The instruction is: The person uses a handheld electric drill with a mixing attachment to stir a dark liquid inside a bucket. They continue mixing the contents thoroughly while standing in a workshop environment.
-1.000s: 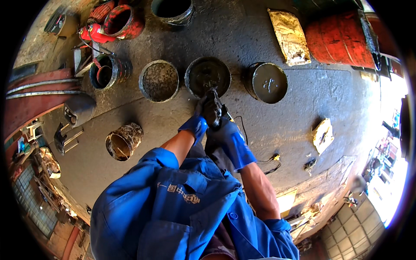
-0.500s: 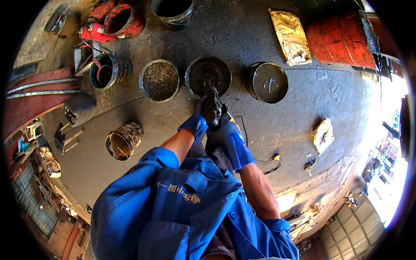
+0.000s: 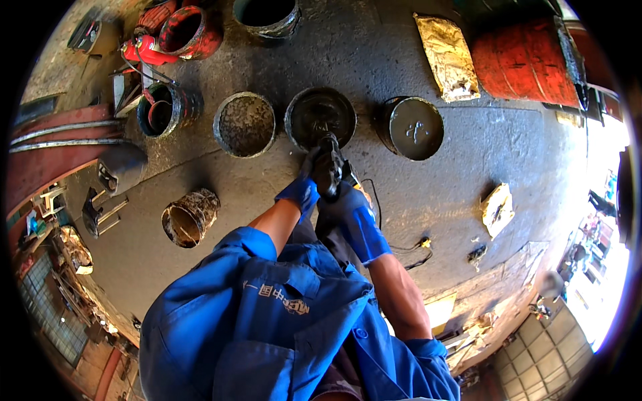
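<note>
Both my hands, in blue gloves with dark, soiled palms, grip a dark corded power mixer (image 3: 328, 172) in front of my body. On its left side my left hand (image 3: 305, 184) is closed around it. My right hand (image 3: 349, 206) is closed at its right and rear, where a bit of yellow shows. The mixer's front end points down into a round bucket (image 3: 289, 127) of dark liquid, whose surface is stirred around it. To the left stands a bucket (image 3: 245, 125) with a lumpy grey-brown top. A bucket of smooth dark liquid (image 3: 416, 128) stands to the right.
A black cord (image 3: 380, 200) runs right to a yellow plug (image 3: 426, 242) on the floor. An encrusted bucket (image 3: 190, 217) lies left. Red drum (image 3: 525, 63), yellow sack (image 3: 447, 57) and crumpled bag (image 3: 498, 210) are on the right. More buckets (image 3: 168, 110) and a stool (image 3: 100, 214) stand left.
Almost nothing differs. The view has shifted very slightly, and the liquid's surface around the mixer's end looks a little different. Both hands keep their hold.
</note>
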Demonstrator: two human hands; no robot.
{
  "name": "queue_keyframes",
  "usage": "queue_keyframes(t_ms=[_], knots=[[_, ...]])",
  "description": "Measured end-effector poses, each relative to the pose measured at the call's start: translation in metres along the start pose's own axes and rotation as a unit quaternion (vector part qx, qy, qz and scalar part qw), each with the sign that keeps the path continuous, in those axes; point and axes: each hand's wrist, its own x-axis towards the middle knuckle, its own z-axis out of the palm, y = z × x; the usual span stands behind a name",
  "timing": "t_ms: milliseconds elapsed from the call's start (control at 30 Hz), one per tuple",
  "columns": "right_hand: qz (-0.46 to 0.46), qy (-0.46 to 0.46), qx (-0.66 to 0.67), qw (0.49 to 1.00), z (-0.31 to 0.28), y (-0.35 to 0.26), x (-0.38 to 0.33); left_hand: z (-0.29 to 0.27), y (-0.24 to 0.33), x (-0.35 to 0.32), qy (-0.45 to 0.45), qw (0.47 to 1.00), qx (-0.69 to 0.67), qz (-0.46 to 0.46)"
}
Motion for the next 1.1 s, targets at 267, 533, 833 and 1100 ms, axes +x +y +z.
queue_keyframes(t_ms=[267,533,833,1100], knots=[[-0.019,0.004,0.037,0.999,0.001,0.012,0.008,0.003,-0.007,0.006,0.115,0.983,0.099,0.105],[-0.007,0.019,0.029,0.999,0.01,0.023,0.01,-0.003,-0.008,0.011,0.028,0.997,0.027,0.062],[0.006,-0.006,0.012,1.0,0.012,0.031,0.016,0.016,-0.017,0.009,-0.02,0.999,-0.013,0.032],[-0.002,-0.008,0.016,1.0,0.014,0.031,0.016,0.013,-0.017,0.012,-0.057,0.998,-0.016,0.018]])
